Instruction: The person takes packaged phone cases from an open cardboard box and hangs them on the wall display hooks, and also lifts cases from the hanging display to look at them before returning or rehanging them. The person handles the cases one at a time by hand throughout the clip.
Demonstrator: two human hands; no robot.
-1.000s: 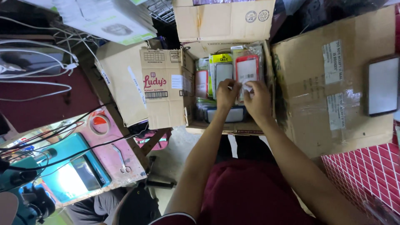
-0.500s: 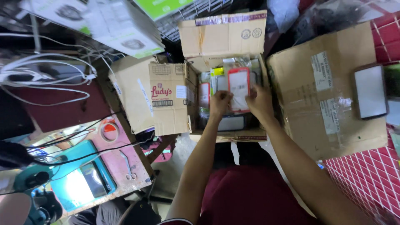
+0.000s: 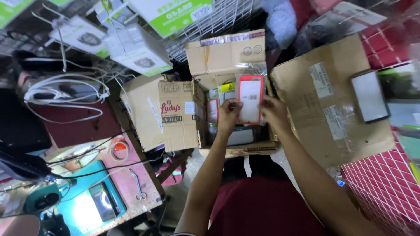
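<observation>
Both my hands hold a flat packet with a red-edged phone case and a white card [image 3: 250, 99], lifted upright above an open cardboard box [image 3: 227, 57]. My left hand [image 3: 228, 117] grips the packet's lower left edge. My right hand [image 3: 274, 112] grips its lower right edge. Inside the box, more packaged cases [image 3: 215, 109] stand on edge, one with a yellow top, and a dark flat item lies at the bottom.
A brown carton [image 3: 170, 114] with a red logo leans at the left of the box. A large cardboard flap [image 3: 323, 109] carries a phone [image 3: 369, 96] at the right. A pink workbench [image 3: 131, 175] with tape roll, tweezers, cables and a teal mat lies lower left.
The red-edged packet has come up out of the box, held in both my hands. A second ago my hands were down among the packets inside the box.
</observation>
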